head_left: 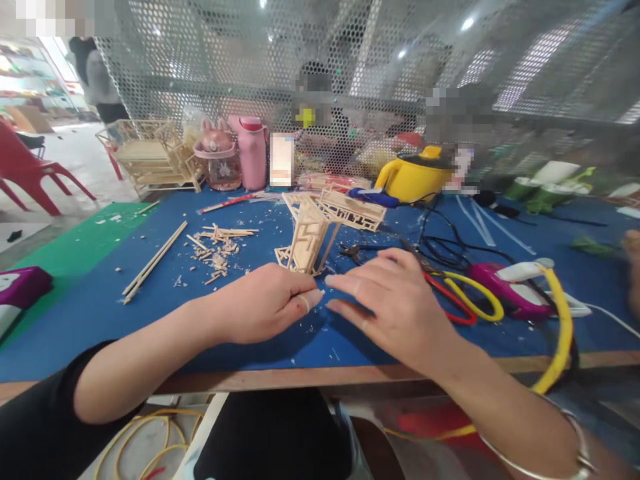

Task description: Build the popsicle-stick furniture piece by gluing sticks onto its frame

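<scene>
My left hand (265,301) is closed just above the blue table, thumb pressed against the forefinger. Something pale shows at the thumb tip; I cannot make out what the fingers hold. Close on its right, my right hand (387,303) has its fingers stretched and apart, with nothing seen between them. Right behind both hands stands a small model of thin wooden sticks (307,233), with a railed stick piece (353,210) at its upper right. Wire cutters (356,251) with dark jaws lie beyond my right hand. Cut stick bits (220,250) are scattered behind my left hand.
Two long sticks (155,261) lie at the left. A larger stick model (155,157), a pink bottle (253,153), a phone (281,160) and a yellow pot (420,177) line the back. A purple-and-white tool (515,291), red and yellow handles and cables occupy the right.
</scene>
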The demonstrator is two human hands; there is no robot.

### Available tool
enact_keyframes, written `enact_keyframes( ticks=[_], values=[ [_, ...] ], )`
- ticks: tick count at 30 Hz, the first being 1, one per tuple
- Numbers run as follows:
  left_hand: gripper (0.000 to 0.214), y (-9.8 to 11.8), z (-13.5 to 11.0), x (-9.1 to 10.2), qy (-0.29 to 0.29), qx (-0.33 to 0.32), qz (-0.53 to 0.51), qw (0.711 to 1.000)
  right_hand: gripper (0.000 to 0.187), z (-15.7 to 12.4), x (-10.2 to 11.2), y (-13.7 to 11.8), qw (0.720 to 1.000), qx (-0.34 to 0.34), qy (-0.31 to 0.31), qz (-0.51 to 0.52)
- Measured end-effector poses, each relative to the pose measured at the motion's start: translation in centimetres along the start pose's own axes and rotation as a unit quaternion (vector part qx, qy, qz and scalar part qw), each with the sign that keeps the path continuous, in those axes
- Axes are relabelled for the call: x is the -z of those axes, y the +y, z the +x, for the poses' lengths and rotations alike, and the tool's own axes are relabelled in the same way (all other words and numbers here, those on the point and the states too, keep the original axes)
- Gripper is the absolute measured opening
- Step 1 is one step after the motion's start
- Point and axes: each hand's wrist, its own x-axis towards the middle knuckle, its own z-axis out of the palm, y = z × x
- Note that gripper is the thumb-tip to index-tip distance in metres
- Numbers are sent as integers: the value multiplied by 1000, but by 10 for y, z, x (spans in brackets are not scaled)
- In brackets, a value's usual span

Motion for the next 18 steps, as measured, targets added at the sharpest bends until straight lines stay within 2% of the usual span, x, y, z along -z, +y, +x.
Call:
enact_keyframes(
  ticks=[2, 7, 14, 16, 18],
  values=[
    [29, -2, 4, 2, 2, -8, -11, 1000, 14, 12, -9, -6, 999, 30, 28, 26],
    [29, -10, 4, 2, 26, -10, -52, 998, 11, 20, -17, -1, 996, 43, 77, 29],
    [32, -12, 1, -3, -9, 19, -38, 999, 7, 19, -22, 0, 991, 89, 98, 9],
    [32, -14, -1, -4, 43, 50, -32, 997, 9, 21, -26, 5, 992, 89, 91, -12],
    [27, -19, -2, -5, 184, 78, -46, 979, 12, 25, -31, 13, 992, 84, 93, -30]
  ],
)
